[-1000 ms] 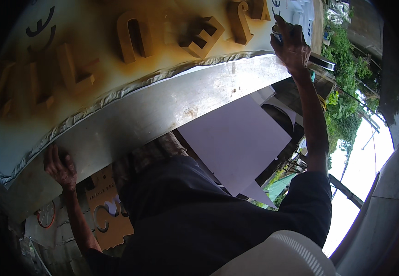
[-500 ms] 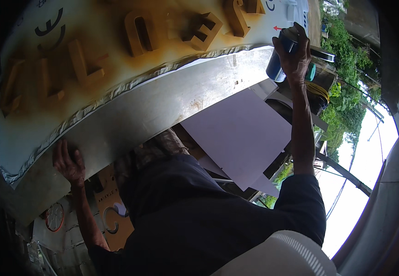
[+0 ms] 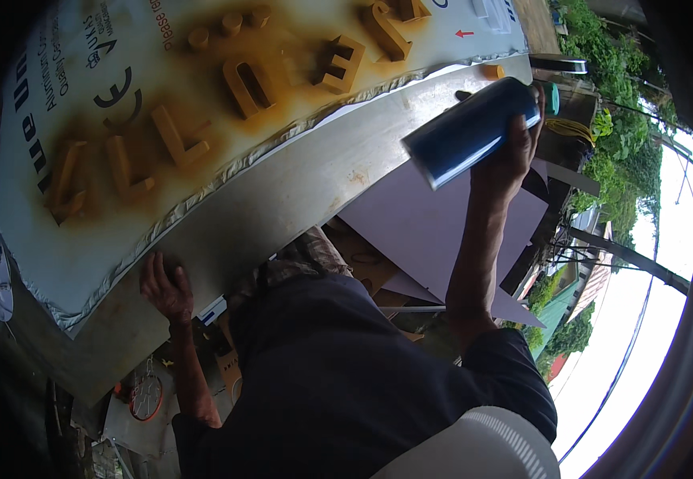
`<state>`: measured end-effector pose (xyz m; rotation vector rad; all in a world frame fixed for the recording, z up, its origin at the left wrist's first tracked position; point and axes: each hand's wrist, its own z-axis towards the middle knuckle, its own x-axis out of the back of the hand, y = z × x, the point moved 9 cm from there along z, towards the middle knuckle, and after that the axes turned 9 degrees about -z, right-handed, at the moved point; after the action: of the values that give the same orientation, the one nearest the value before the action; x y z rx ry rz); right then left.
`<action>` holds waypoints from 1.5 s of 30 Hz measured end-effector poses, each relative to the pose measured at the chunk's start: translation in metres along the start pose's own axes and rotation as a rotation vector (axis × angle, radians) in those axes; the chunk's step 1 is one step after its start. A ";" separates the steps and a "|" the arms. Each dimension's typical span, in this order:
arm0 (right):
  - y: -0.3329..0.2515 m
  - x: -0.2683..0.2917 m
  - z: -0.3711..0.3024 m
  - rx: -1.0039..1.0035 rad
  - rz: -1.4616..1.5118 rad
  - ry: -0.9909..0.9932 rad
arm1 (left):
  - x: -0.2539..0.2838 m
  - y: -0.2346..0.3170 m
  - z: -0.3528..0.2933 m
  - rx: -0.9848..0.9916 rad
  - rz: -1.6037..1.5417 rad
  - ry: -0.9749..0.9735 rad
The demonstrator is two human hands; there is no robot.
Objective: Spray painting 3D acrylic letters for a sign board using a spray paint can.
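We are facing a pale sheet (image 3: 83, 271) that is stretching from nine round to one o'clock, brownish-orange colour clouding much of it. Along its crumpled edge, a grey metal surface (image 3: 298, 195) is running from eight to one o'clock. A whitish panel (image 3: 426, 231) is showing beyond the metal, near three o'clock. Raised orange letters (image 3: 239, 89) are forming a row on the sheet from ten to twelve o'clock. At about half past one, our dark blue can (image 3: 474, 128) is slanting, its length pointing from eight towards two o'clock. We are gripping it in our right hand (image 3: 514, 156), the thumb lying across it and most fingers hiding behind. Our left hand (image 3: 167, 291) is resting on the metal at half past eight, holding nothing, its fingers lying close together. Three orange round pieces (image 3: 232, 23) are sitting on the sheet at eleven o'clock.
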<state>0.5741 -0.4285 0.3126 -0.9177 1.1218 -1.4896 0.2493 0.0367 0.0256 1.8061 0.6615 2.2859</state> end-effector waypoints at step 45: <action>0.038 -0.022 -0.013 -0.330 0.488 -0.067 | 0.006 0.008 0.009 0.040 -0.017 -0.027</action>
<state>0.5768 -0.4067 0.2728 -0.8275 1.4452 -0.8878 0.2573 0.0339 0.0362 1.8384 0.7204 2.2490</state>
